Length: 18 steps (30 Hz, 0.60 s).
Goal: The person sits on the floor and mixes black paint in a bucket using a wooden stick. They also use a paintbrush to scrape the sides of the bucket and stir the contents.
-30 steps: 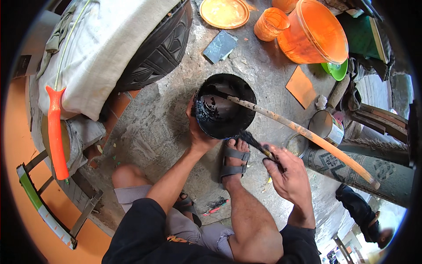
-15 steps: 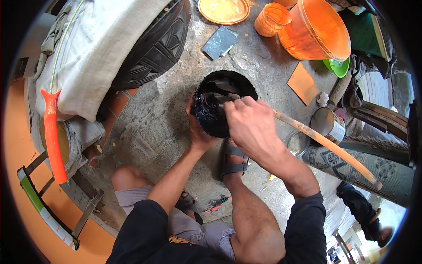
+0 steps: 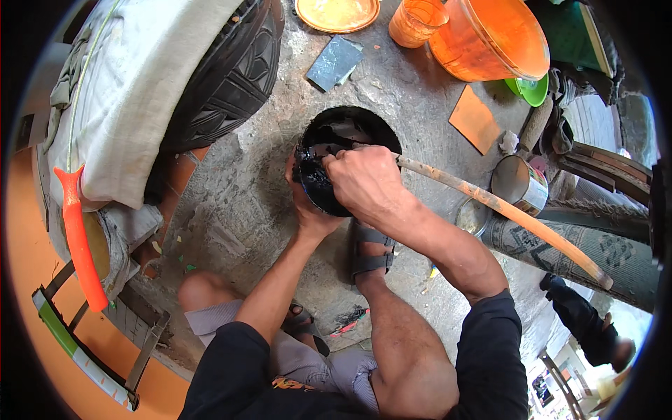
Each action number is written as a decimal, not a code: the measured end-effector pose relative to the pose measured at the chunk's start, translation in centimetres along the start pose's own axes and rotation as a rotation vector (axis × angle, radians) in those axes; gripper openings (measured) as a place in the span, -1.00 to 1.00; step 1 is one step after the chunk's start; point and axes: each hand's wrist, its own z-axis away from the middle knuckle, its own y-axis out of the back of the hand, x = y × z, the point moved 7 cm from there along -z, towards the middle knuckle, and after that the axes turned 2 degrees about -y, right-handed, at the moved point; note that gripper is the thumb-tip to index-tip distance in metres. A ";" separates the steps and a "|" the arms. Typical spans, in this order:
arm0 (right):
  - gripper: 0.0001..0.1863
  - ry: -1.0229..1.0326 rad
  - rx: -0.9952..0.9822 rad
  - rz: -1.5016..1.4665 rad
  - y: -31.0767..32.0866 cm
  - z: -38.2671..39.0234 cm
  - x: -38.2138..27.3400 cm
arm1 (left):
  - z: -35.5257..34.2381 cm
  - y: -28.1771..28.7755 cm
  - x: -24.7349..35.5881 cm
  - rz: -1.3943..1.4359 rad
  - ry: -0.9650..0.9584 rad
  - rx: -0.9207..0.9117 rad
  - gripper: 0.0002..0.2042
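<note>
Fingers of left hand (image 3: 308,206) grip round black tub (image 3: 350,133); right hand (image 3: 360,182) fisted inside.

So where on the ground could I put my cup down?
Bare concrete lies between the tyre and the black bucket. It is crowded at the top right, around the orange tub and the tin can.

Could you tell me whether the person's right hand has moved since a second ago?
Yes. The right hand has moved up from beside the sandalled foot to over the black bucket.
</note>
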 end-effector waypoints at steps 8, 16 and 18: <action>-0.89 -0.090 0.122 0.042 3.4 0.2 1.2 | -0.2 0.0 -0.1 0.029 -0.010 0.027 0.34; -0.91 -0.085 0.093 0.034 0.8 -0.5 0.8 | 0.2 -0.4 -1.0 0.097 0.036 0.025 0.35; -0.91 -0.055 0.087 0.026 0.9 -0.5 0.4 | 0.2 -0.2 -0.6 0.117 0.035 0.049 0.32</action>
